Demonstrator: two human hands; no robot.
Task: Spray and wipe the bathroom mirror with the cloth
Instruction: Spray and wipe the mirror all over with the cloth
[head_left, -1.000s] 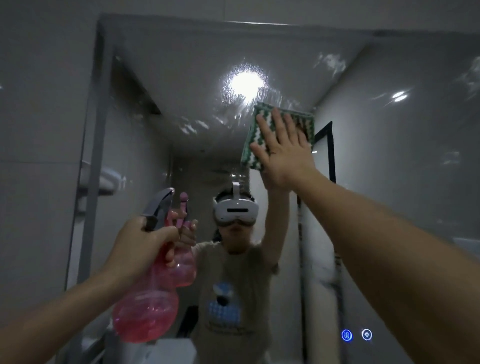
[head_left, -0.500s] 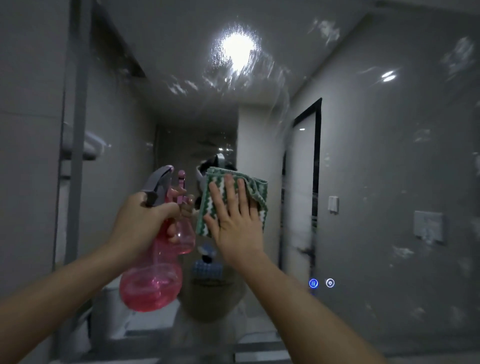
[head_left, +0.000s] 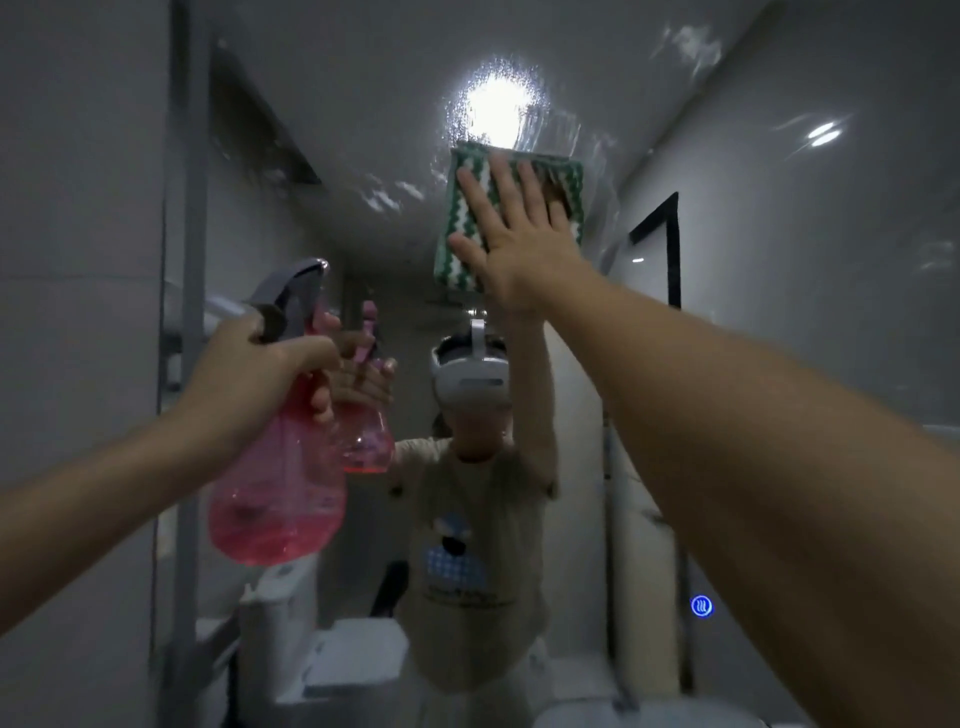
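Observation:
The bathroom mirror (head_left: 779, 260) fills most of the view, wet with streaks and droplets near the reflected ceiling light. My right hand (head_left: 511, 234) presses a green-and-white striped cloth (head_left: 467, 208) flat against the upper middle of the glass, fingers straight and spread. My left hand (head_left: 260, 364) grips the neck of a pink spray bottle (head_left: 275, 499) with a grey trigger head, held up at lower left, a little in front of the mirror.
The mirror's left edge (head_left: 182, 312) meets a grey tiled wall. A blue lit touch button (head_left: 701, 606) glows on the glass at lower right. The reflection shows a person in a headset, a dark door frame and a white toilet tank.
My right hand has slid the cloth from the middle of the mirror back up to just under the reflected light. The spray bottle has stayed at lower left.

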